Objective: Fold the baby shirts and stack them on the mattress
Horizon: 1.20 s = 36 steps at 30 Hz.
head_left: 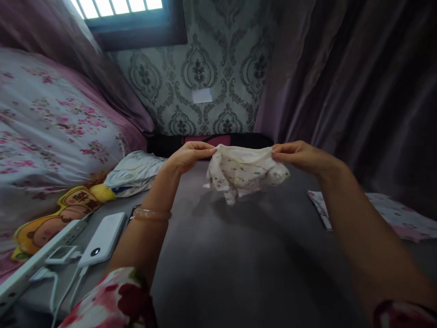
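Note:
A small white garment (244, 172) with tiny coloured prints hangs crumpled above the grey bed surface (239, 255). My left hand (189, 155) pinches its upper left edge. My right hand (298, 154) pinches the upper right edge, so the top hem is stretched between them. Both hands are closed on the cloth, held out in front of me at mid-frame. A bangle sits on my left wrist.
A white power bank (104, 238) with cables and a white power strip (37, 259) lie at lower left. A yellow plush toy (61, 214), a folded white cloth (134, 172) and floral bedding (51, 123) are on the left. Another printed cloth (392, 214) lies on the right, by dark curtains.

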Each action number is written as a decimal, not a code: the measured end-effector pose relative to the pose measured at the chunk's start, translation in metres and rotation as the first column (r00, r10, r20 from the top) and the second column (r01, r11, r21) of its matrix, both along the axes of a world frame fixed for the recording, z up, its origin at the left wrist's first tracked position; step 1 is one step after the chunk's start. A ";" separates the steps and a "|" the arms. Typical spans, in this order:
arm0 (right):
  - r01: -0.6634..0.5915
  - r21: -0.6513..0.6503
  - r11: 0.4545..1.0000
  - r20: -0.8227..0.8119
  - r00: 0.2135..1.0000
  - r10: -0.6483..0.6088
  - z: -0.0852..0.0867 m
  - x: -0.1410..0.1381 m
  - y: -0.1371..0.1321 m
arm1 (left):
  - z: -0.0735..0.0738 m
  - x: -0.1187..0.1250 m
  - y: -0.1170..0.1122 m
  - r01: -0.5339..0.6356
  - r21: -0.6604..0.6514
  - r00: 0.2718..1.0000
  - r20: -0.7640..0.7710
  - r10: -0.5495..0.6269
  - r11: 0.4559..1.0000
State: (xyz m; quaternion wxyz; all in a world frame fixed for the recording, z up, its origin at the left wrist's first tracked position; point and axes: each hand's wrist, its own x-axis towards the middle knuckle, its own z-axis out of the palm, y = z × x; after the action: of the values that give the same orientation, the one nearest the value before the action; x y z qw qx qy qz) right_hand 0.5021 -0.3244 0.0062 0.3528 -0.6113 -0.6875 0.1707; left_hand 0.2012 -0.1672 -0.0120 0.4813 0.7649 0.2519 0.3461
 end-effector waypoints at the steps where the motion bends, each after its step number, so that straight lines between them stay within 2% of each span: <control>1: 0.031 0.002 1.000 0.009 0.999 -0.031 -0.001 0.000 0.002 | -0.001 0.001 0.002 -0.040 0.017 0.999 -0.020 0.040 0.999; 4: 0.115 0.053 0.992 0.005 0.993 -0.115 -0.007 0.000 0.011 | -0.008 0.005 0.009 -0.173 0.089 0.983 -0.053 0.178 0.981; 7: 0.195 0.133 0.972 -0.026 0.981 -0.193 -0.012 -0.003 0.022 | -0.017 0.011 0.015 -0.214 0.127 0.977 0.027 0.212 0.968; 10: 0.305 0.215 0.928 0.000 0.950 -0.312 -0.018 -0.008 0.030 | -0.023 0.017 0.020 -0.256 0.181 0.966 0.089 0.243 0.950; 13: 0.389 0.282 0.877 0.018 0.912 -0.410 -0.023 -0.012 0.036 | -0.024 0.021 0.022 -0.356 0.277 0.935 0.101 0.341 0.893; 15: 0.437 0.307 0.846 0.040 0.882 -0.470 -0.027 -0.015 0.039 | -0.024 0.024 0.019 -0.403 0.344 0.914 0.102 0.393 0.848; 21: 0.500 0.489 0.715 0.144 0.762 -0.631 -0.041 -0.028 0.039 | -0.027 0.029 0.000 -0.459 0.428 0.886 0.164 0.433 0.778; 24: 0.561 0.466 0.684 0.147 0.713 -0.685 -0.047 -0.037 0.034 | -0.030 0.032 -0.013 -0.505 0.487 0.859 0.199 0.472 0.712; 27: 0.591 0.442 0.675 0.143 0.696 -0.703 -0.052 -0.041 0.026 | -0.031 0.029 -0.025 -0.515 0.597 0.842 0.217 0.494 0.615; 30: 0.538 0.482 0.692 0.182 0.711 -0.680 -0.051 -0.039 0.007 | -0.024 0.014 -0.037 -0.486 0.706 0.839 0.214 0.500 0.515; 33: 0.423 0.494 0.760 0.271 0.756 -0.596 -0.039 -0.036 -0.024 | -0.005 -0.014 -0.055 -0.423 0.778 0.862 0.187 0.472 0.464; 36: 0.315 0.494 0.811 0.288 0.821 -0.494 -0.017 -0.036 -0.059 | 0.024 -0.044 -0.082 -0.327 0.832 0.899 0.128 0.419 0.448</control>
State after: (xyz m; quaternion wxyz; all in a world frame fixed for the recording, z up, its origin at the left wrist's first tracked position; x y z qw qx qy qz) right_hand 0.4658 -0.3838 -0.0106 0.3565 -0.6757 -0.6155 -0.1936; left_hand 0.1577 -0.2496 0.0122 -0.0442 0.8410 0.2398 0.4830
